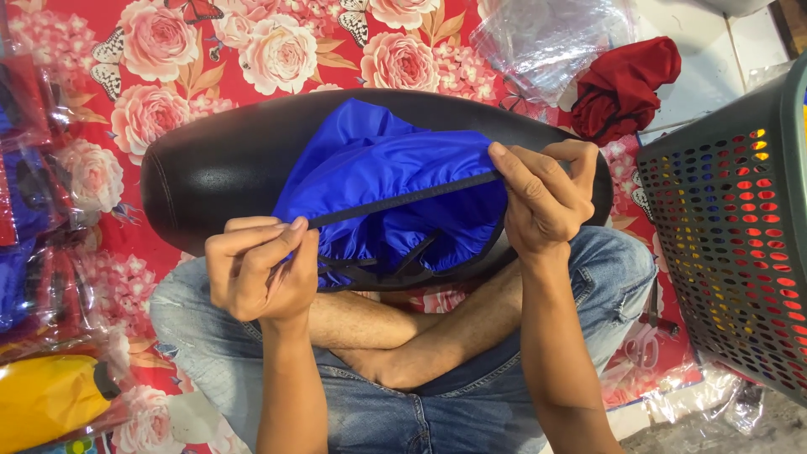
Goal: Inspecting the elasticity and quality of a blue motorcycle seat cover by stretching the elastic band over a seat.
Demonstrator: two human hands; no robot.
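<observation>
Two hands stretch a dark strap over a blue cover on a black seat.

The long black seat lies on a floral mat before crossed legs. The bunched blue cover sits on it. Left hand and right hand each pinch an end of the taut strap.

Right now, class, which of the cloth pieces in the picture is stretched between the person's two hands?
The blue cover lying on the black seat; both hands pull its black strap taut. The red cloth lies bundled apart, untouched.
</observation>
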